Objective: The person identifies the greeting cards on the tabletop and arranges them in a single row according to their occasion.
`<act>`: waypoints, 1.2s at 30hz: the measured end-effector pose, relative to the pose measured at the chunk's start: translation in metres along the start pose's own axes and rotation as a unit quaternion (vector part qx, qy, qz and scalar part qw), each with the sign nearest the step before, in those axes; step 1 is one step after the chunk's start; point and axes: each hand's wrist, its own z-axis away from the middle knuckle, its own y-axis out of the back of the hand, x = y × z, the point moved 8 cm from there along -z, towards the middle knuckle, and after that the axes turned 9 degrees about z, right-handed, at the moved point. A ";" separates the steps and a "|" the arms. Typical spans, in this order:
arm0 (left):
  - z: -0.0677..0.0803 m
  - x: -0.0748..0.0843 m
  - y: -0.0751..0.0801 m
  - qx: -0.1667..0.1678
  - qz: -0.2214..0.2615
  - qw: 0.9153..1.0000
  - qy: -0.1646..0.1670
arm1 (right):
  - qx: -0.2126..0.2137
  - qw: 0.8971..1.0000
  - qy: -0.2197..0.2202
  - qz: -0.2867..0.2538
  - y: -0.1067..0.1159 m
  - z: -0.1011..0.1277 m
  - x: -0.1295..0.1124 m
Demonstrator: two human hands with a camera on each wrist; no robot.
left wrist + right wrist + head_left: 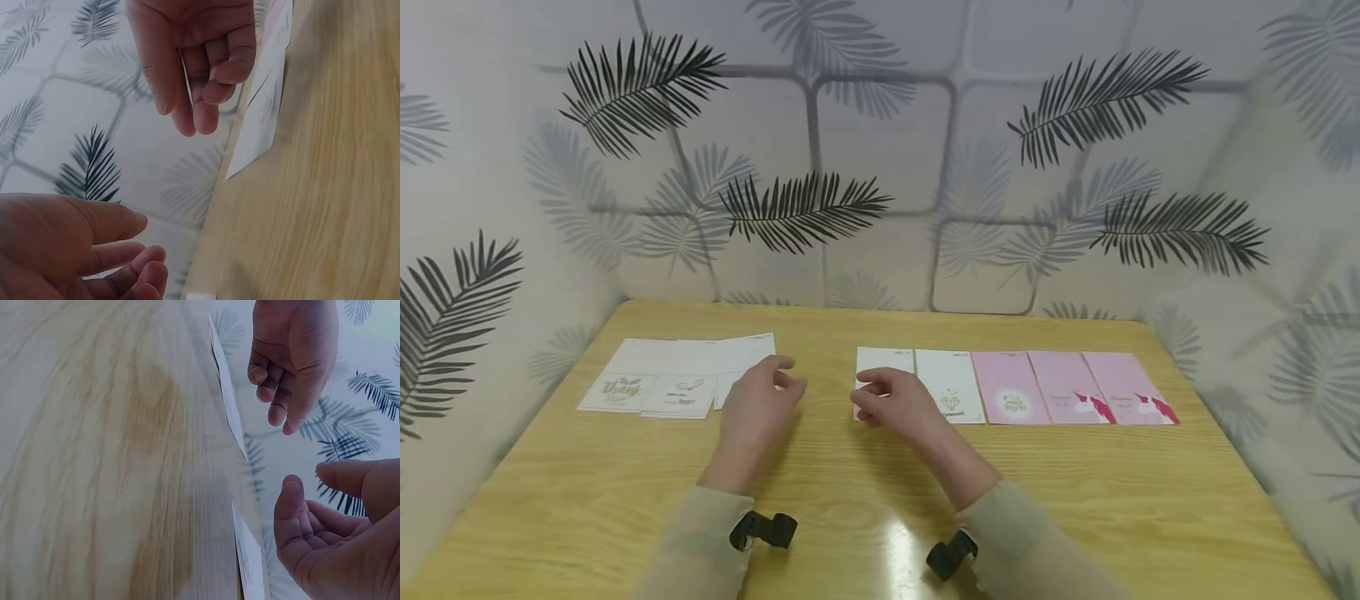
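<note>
While the left hand [760, 408] hovers loosely curled and empty, the right hand [891, 402] touches a white card [883, 362].

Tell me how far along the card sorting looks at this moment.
Looks partly done. Five cards already lie side by side in the right row: two white, three pink. A white card group sits apart on the left of the table. The right hand rests at the leftmost white card; the left hand hovers empty. The left group probably remains to be laid out.
</note>
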 end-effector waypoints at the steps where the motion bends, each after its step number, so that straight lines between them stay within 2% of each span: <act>1: 0.000 -0.003 0.006 0.002 0.002 1.000 0.002 | -0.006 1.000 0.003 -0.007 -0.004 -0.001 -0.002; 6: 0.000 -0.022 0.031 0.009 0.012 1.000 0.018 | -0.029 0.999 0.009 -0.027 -0.023 -0.008 -0.011; 12: -0.003 -0.043 0.056 0.011 0.008 1.000 0.023 | -0.060 0.996 -0.016 -0.064 -0.044 -0.017 -0.015; 19: -0.008 -0.067 0.078 0.016 0.000 0.999 0.051 | -0.064 0.992 -0.024 -0.104 -0.065 -0.030 -0.022; 23: -0.010 -0.080 0.086 0.013 0.007 0.997 0.076 | -0.072 0.988 -0.022 -0.132 -0.077 -0.036 -0.026; 28: -0.015 -0.093 0.092 0.004 0.006 0.995 0.098 | -0.073 0.987 -0.031 -0.142 -0.088 -0.041 -0.028; 36: -0.022 -0.103 0.092 -0.004 -0.007 0.995 0.103 | -0.062 0.988 -0.042 -0.135 -0.100 -0.048 -0.027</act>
